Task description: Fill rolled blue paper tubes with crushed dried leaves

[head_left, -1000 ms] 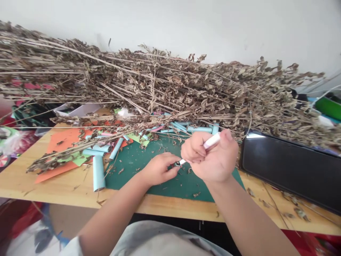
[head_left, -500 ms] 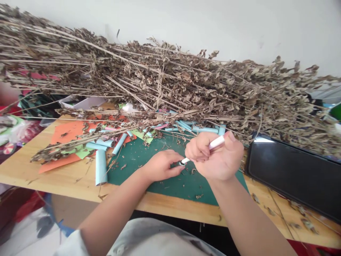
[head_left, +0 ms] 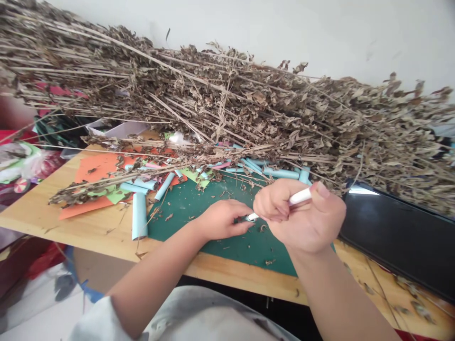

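Observation:
My right hand is closed in a fist around a slim white pen-like stick, with the thumb near its upper end. The stick slants down to the left. Its lower tip reaches the opening of a small pale roll, mostly hidden by fingers. My left hand pinches that roll between thumb and fingers over the green mat. Whether the tip is inside the roll or only against its rim, I cannot tell. Bits of dry leaf lie scattered on the mat.
A large heap of dried leafy stalks spans the back. Several light-blue paper rolls and orange paper lie on the wooden table. A black tablet-like device is at right.
The view has shifted slightly, so everything sits a little further right. My right fist appears slightly further from my left hand. Both hands keep their hold.

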Available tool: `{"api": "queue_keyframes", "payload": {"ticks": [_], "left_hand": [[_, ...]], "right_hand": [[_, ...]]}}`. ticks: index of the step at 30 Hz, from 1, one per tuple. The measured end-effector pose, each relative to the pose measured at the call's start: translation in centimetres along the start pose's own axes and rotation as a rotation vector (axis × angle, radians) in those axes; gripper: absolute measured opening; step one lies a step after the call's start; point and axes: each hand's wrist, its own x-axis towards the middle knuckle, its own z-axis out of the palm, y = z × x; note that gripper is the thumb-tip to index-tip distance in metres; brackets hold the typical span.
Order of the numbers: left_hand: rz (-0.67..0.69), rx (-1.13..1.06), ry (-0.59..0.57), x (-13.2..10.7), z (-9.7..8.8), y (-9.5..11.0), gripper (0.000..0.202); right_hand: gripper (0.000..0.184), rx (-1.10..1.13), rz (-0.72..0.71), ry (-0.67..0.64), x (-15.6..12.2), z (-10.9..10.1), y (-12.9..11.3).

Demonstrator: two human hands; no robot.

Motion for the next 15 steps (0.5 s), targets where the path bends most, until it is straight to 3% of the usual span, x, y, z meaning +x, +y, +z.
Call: {"api": "queue_keyframes", "payload": {"ticks": [10,15], "left_hand": [[0.017,-0.039,0.020,0.1,0.1,0.0,0.021],[0.008,-0.027,0.025,0.1,0.3,0.0,0.018]], "right_hand": [[0.042,-0.047,-0.039,0.031,-0.6,0.1,0.6],[0.031,-0.018,-0.047,0.071,-0.9,0.1,1.0]]}}
